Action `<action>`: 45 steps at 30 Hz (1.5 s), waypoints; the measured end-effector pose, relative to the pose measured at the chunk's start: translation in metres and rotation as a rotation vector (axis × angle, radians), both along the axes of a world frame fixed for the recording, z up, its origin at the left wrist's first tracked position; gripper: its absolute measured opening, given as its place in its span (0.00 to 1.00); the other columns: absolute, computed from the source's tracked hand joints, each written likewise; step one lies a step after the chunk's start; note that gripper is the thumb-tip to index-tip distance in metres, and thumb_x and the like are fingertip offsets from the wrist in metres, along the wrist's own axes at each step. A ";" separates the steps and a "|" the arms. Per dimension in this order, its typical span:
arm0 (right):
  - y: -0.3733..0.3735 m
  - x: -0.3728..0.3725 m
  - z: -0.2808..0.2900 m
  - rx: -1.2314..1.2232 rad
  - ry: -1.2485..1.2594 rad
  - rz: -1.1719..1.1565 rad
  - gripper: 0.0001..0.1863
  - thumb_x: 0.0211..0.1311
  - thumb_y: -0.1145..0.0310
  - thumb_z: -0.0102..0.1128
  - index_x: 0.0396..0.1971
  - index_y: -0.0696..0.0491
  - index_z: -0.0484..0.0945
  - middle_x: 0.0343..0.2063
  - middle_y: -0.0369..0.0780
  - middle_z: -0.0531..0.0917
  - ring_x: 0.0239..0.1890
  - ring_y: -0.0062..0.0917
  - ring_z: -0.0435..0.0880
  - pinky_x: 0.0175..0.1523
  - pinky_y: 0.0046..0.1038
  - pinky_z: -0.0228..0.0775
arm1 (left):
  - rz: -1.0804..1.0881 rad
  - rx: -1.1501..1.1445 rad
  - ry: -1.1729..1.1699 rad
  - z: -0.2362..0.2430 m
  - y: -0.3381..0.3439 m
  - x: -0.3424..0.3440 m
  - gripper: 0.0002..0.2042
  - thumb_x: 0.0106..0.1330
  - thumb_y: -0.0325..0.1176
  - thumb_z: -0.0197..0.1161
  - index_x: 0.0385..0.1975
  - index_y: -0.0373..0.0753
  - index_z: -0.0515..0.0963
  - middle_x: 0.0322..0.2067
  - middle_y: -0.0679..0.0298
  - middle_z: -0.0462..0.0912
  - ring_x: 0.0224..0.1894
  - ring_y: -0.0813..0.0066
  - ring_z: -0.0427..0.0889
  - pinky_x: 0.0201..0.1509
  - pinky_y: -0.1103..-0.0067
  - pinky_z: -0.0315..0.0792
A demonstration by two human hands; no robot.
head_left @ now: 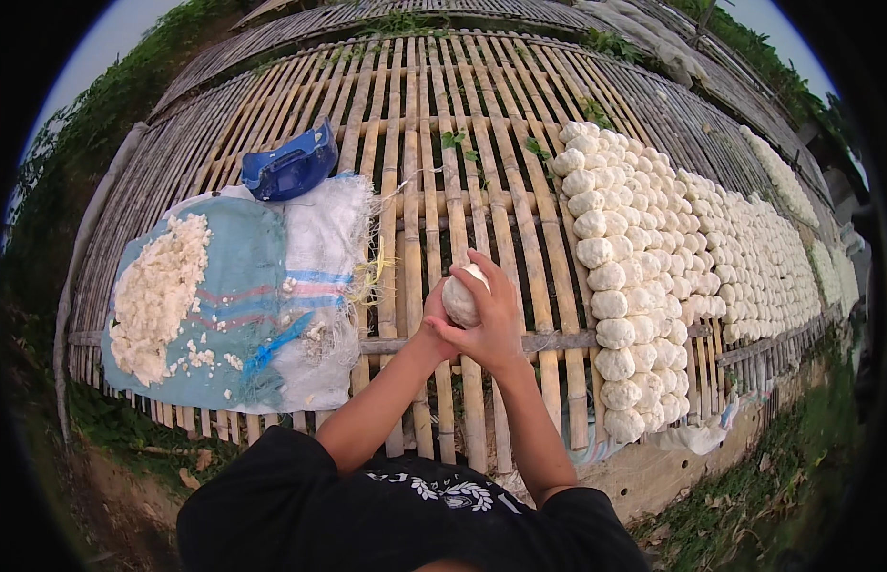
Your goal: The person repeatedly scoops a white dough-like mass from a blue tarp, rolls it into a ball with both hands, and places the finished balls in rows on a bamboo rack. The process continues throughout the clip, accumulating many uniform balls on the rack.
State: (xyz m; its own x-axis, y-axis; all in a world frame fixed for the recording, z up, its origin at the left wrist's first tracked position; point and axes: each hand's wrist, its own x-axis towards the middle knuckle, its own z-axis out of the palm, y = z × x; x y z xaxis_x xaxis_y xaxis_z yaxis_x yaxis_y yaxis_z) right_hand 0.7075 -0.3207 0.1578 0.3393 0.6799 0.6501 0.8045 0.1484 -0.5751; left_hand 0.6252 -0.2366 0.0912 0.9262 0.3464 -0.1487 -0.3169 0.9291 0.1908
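Between my two hands, above the bamboo slats, is a round white ball of crumbly dough-like mash (462, 297). My left hand (436, 319) cups it from the left and below, its fingers mostly hidden behind the ball. Over its right side and top curl the fingers of my right hand (496, 315). A heap of loose white mash (162, 296) lies to the left on a blue-green and white woven sack (243, 248). To the right, rows of similar white balls (610, 276) sit packed side by side on the slats.
A blue plastic scoop-like container (291, 164) rests at the sack's far edge. A bright blue strip (276, 341) and crumbs lie on the sack. The bamboo rack (415, 124) has gaps between its slats, with leaves (453, 139) poking through. More balls (758, 257) spread far right.
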 end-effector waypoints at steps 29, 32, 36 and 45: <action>0.010 -0.012 -0.001 0.212 0.223 -0.167 0.20 0.51 0.63 0.75 0.43 0.58 0.84 0.39 0.47 0.87 0.40 0.42 0.88 0.44 0.37 0.81 | 0.094 0.516 0.247 -0.016 0.005 0.013 0.38 0.75 0.71 0.43 0.68 0.44 0.72 0.63 0.54 0.80 0.66 0.53 0.78 0.71 0.51 0.70; 0.011 -0.012 -0.012 0.233 0.100 -0.177 0.20 0.52 0.66 0.75 0.44 0.58 0.84 0.39 0.47 0.87 0.38 0.40 0.88 0.45 0.35 0.81 | 0.085 0.904 0.188 -0.014 0.009 0.011 0.38 0.75 0.71 0.44 0.68 0.43 0.72 0.63 0.54 0.79 0.65 0.52 0.79 0.71 0.50 0.70; 0.021 -0.006 -0.026 0.266 0.692 -0.251 0.19 0.60 0.64 0.78 0.46 0.58 0.82 0.38 0.42 0.87 0.37 0.30 0.87 0.44 0.31 0.81 | 0.209 0.052 0.261 -0.009 -0.003 0.010 0.31 0.78 0.65 0.49 0.61 0.43 0.75 0.57 0.59 0.84 0.60 0.60 0.83 0.67 0.60 0.76; -0.012 0.046 -0.037 -0.118 0.209 -0.097 0.61 0.42 0.43 0.86 0.77 0.49 0.65 0.66 0.49 0.72 0.66 0.48 0.74 0.70 0.48 0.67 | 0.010 -0.066 0.203 -0.036 0.015 0.044 0.24 0.80 0.53 0.50 0.61 0.42 0.79 0.59 0.57 0.85 0.59 0.57 0.85 0.67 0.60 0.78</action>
